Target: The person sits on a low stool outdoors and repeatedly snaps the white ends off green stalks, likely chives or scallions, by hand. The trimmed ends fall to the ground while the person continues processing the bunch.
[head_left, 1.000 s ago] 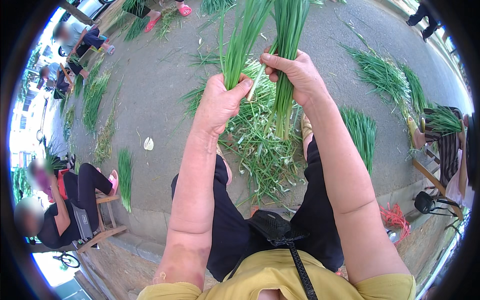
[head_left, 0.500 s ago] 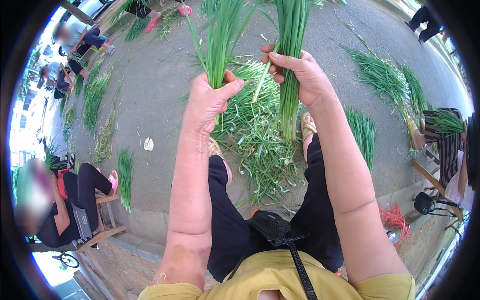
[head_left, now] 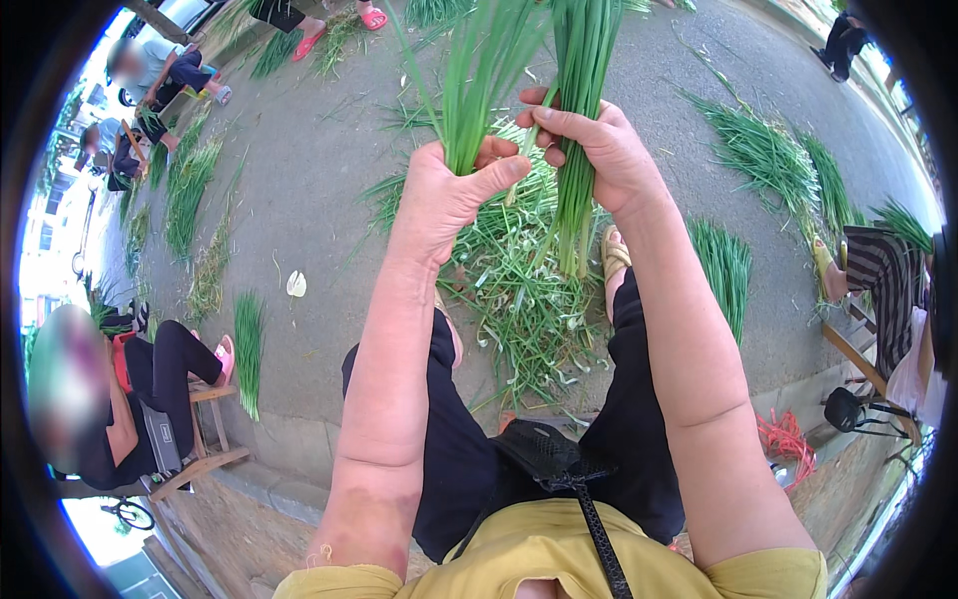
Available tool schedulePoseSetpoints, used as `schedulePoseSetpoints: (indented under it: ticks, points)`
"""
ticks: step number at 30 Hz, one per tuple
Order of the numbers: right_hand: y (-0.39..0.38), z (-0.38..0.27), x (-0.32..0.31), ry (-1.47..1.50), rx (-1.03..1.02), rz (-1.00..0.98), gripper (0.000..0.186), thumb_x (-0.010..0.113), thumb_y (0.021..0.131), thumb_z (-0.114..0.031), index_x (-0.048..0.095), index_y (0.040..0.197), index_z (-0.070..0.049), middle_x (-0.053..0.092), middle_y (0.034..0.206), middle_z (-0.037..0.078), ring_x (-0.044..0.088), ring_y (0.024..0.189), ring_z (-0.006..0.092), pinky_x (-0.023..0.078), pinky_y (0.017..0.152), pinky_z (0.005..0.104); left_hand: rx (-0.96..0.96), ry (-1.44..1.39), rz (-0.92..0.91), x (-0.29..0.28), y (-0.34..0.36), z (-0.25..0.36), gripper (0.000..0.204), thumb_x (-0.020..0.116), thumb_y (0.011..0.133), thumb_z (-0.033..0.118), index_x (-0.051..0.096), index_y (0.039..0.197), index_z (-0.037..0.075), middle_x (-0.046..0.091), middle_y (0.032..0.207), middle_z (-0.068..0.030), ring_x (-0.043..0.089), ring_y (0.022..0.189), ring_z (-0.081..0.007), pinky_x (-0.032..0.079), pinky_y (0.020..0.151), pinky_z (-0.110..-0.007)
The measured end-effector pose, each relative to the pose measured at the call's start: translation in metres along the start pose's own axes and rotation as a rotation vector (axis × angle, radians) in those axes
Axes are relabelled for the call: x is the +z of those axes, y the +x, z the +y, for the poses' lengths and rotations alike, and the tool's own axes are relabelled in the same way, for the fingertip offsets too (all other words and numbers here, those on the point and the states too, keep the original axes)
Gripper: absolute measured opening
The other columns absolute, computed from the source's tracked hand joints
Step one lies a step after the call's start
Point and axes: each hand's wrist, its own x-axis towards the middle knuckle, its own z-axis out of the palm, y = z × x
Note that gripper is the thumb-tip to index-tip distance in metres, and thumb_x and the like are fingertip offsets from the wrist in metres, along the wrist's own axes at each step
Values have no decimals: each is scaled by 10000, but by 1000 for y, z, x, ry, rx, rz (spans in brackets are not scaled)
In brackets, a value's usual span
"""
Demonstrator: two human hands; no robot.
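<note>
My left hand (head_left: 454,195) is closed round a loose bunch of long green chives (head_left: 479,90), their blades fanning upward. In my right hand (head_left: 599,150) is a thicker, tidier bundle of chives (head_left: 584,60), its pale cut ends hanging below the palm. A single stalk lies across the right fingers, between thumb and fingertips, its lower part partly hidden by the left thumb. The two hands are almost touching. Below them, between my feet, spreads a pile of trimmed chive scraps (head_left: 534,319) with pale bits in it.
A neat chive bunch (head_left: 720,275) lies right of my right leg, and a larger heap (head_left: 763,155) farther right. Another bunch (head_left: 248,354) rests at left. Seated people flank me on wooden stools (head_left: 205,469). Red twine (head_left: 788,444) lies at lower right.
My left hand has moved right, with its chives, up to the right hand. The right hand has hardly moved and keeps its bundle.
</note>
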Motion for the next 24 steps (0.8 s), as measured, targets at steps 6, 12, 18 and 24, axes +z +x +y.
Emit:
schedulePoseSetpoints:
  ticks: [6, 12, 18, 24]
  points:
    - [-3, -2, 6, -50, 27, -25, 295, 630, 819, -95, 591, 1085, 28, 654, 878, 63, 513, 664, 64, 419, 536, 193, -74, -107, 7, -6, 3, -7, 137, 705, 796, 154, 631, 852, 52, 487, 604, 71, 341, 426, 1, 224, 369, -171]
    - [-4, -4, 4, -9, 26, -36, 280, 655, 801, -104, 608, 1054, 7, 653, 884, 64, 521, 664, 69, 428, 542, 199, -83, -177, 25, -9, 3, -2, 202, 742, 769, 193, 623, 850, 51, 495, 603, 63, 369, 440, -15, 267, 386, -181]
    - [-4, 0, 5, -96, 47, 20, 242, 695, 768, -110, 646, 990, -26, 634, 825, 36, 549, 653, 82, 451, 556, 219, 154, 39, 25, 6, 5, -7, 269, 775, 740, 228, 628, 872, 47, 523, 631, 57, 395, 472, -13, 274, 409, -178]
    - [-5, -2, 8, -141, 19, 39, 272, 702, 759, -102, 639, 1007, -10, 603, 802, 24, 520, 609, 75, 424, 530, 207, -38, -30, 38, -2, 4, -7, 178, 743, 765, 173, 637, 846, 54, 489, 606, 74, 331, 425, -2, 218, 376, -178]
